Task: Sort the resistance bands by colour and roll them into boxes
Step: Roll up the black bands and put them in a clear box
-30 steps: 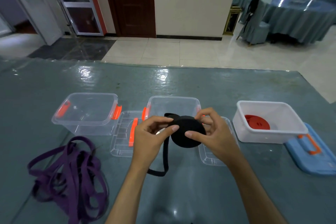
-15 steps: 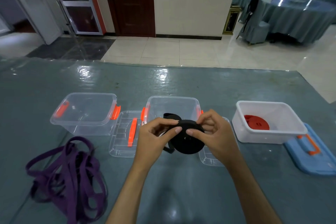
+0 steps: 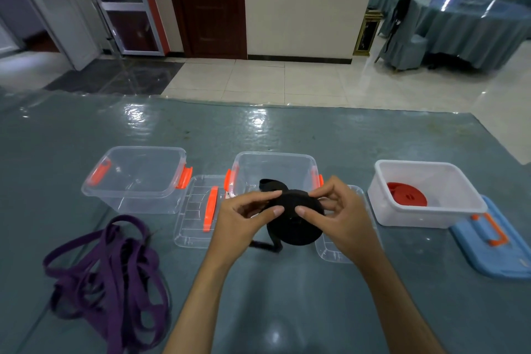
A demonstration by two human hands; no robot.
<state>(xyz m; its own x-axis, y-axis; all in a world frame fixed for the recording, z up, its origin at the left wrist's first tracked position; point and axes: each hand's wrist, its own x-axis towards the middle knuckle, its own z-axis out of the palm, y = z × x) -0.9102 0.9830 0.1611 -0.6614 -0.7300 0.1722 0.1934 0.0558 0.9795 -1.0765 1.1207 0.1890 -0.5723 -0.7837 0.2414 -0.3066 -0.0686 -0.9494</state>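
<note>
Held: black roll (image 3: 293, 221), a wound black band, pinched from both sides above the table, in front of the middle box. Left hand (image 3: 244, 217) has its thumb on the near face and its fingers curled over the top edge; right hand (image 3: 336, 215) mirrors it, thumb on the face, fingers bent round the far rim. A short loose tail (image 3: 265, 246) of the band hangs from the roll's lower left, and a fold of it (image 3: 268, 183) stands up behind the top.

Table (image 3: 287, 296): grey-blue, glossy cover, bearing everything listed below.

Purple band (image 3: 112, 276): loose tangled heap, near left of the table, well apart from the hands.

Left box (image 3: 138, 178): clear, orange latches, open, nothing visible inside.

Middle box (image 3: 273, 169): clear, orange latches, open, just behind the roll; its floor is partly hidden by the hands.

White box (image 3: 425, 195): far right, open, holding a red roll (image 3: 406, 194) lying flat on its floor.

Blue lid (image 3: 494, 238): orange handle, flat on the table, touching the white box's right near corner.

Clear lid (image 3: 198, 210): orange handle, flat between the left and middle boxes.

Second clear lid (image 3: 330, 250): flat, mostly hidden under the right hand.
</note>
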